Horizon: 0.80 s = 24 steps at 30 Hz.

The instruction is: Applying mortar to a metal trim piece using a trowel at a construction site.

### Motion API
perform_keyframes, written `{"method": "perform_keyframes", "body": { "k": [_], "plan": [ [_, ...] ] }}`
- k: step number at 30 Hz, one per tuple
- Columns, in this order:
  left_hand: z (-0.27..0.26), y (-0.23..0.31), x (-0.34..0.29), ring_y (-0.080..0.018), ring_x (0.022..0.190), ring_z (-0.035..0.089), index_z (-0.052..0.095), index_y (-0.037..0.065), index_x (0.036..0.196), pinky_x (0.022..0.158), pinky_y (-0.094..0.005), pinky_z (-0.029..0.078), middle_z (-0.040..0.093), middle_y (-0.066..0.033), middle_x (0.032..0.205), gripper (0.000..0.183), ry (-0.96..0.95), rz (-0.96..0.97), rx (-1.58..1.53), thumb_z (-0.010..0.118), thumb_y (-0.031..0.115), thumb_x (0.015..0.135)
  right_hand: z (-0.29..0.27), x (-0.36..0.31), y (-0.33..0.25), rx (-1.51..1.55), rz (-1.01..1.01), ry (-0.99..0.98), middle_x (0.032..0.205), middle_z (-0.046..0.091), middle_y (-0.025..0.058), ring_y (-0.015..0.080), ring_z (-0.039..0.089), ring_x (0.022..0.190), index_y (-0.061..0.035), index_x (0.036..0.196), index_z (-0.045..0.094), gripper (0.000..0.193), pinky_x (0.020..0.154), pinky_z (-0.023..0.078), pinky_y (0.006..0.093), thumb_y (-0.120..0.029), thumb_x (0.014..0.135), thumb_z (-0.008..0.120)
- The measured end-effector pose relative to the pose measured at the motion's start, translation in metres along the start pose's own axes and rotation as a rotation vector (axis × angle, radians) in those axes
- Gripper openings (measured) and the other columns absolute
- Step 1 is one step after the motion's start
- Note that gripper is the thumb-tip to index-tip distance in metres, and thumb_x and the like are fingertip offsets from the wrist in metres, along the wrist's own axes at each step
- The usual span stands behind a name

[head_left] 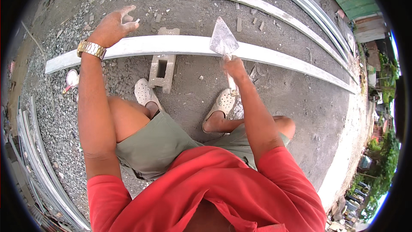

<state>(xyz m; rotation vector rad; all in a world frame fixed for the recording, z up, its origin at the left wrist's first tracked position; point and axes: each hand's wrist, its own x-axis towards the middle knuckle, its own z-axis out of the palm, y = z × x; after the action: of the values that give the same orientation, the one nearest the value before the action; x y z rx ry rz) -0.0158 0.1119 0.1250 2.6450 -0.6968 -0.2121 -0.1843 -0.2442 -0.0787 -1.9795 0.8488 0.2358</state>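
My right hand [234,68] is wrapped round the handle of a pointed trowel [223,38]. Its grey, white-smeared blade points away from me, over a long white beam [171,44]. This beam lies crosswise in front of me, resting on a hollow concrete block [162,71] left of the middle. My left hand [112,28], with a gold watch [91,49] at the wrist, hovers above the beam's left part. Its thumb and fingers are apart, with whitish smears near the tips, and no held object shows.
Farther off lies another white beam [240,2], with several metal lengths [307,10] beyond it. A small tub [72,77] with white stuff and a red-handled tool sits on gravel at left. More metal lengths [40,159] lie lower left. My feet in beige clogs [223,103] flank the middle.
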Motion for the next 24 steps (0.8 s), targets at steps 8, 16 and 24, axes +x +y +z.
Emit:
{"method": "perform_keyframes", "body": {
  "k": [8, 16, 24],
  "plan": [
    [-0.014, -0.054, -0.023, -0.0285, 0.112, 0.056, 0.044, 0.012, 0.137, 0.099, -0.0394, 0.039, 0.063, -0.0177, 0.115, 0.060, -0.010, -0.122, 0.066, 0.063, 0.036, 0.085, -0.116, 0.004, 0.086, 0.393, 0.200, 0.407, 0.063, 0.054, 0.0076, 0.0171, 0.050, 0.047, 0.0013, 0.084, 0.054, 0.031, 0.042, 0.041, 0.0330, -0.029, 0.091, 0.054],
    [-0.003, -0.027, -0.006, -0.0295, 0.105, 0.060, 0.044, 0.007, 0.136, 0.095, -0.0382, 0.043, 0.063, -0.0199, 0.114, 0.063, -0.044, -0.093, -0.072, 0.063, 0.033, 0.082, -0.017, 0.011, 0.057, -0.449, -0.410, 0.441, 0.070, 0.059, 0.0151, 0.0208, 0.058, 0.054, 0.0061, 0.096, 0.055, 0.034, 0.050, 0.046, 0.0367, -0.027, 0.092, 0.052],
    [-0.011, -0.024, -0.002, -0.0302, 0.108, 0.060, 0.044, 0.007, 0.136, 0.094, -0.0384, 0.044, 0.062, -0.0210, 0.116, 0.063, -0.038, -0.099, -0.091, 0.064, 0.033, 0.082, -0.034, 0.007, 0.053, 0.117, -0.022, 0.298, 0.072, 0.062, 0.0216, 0.0291, 0.063, 0.057, 0.0103, 0.097, 0.053, 0.041, 0.051, 0.048, 0.0388, -0.031, 0.091, 0.055]
  ]
}}
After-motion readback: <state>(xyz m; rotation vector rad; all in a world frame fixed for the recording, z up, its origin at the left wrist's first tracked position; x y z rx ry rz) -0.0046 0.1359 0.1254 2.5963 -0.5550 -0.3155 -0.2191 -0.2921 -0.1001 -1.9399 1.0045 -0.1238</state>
